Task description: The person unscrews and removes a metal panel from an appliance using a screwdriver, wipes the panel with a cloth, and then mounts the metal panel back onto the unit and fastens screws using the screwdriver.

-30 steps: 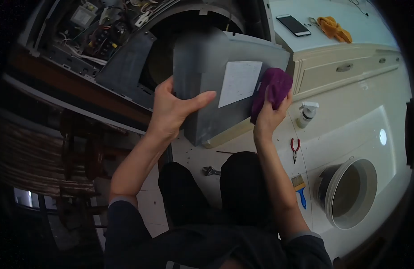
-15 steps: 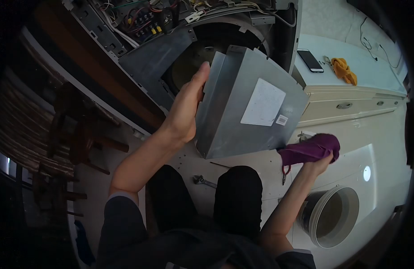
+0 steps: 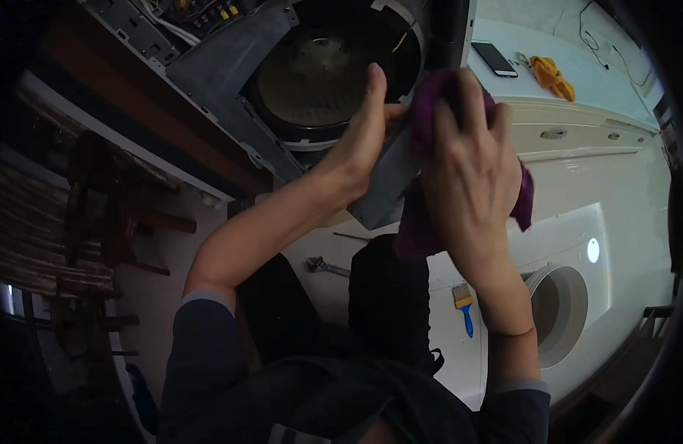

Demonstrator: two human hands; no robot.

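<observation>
Sheet-metal panel [image 3: 386, 186] tilts between 2 sets of fingers, its visible long axis slanting up and rightward. The left hand [image 3: 356, 152] is nearer, touching its left side, thumb upright and apart; other fingertips are hidden, so their grip cannot be told. Rightward, the right hand [image 3: 474, 174] has fingers clamped on purple cloth [image 3: 413, 231] overlapping the panel.

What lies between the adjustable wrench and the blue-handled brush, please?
The head view shows the person's right knee, then a strip of pale floor.
</observation>
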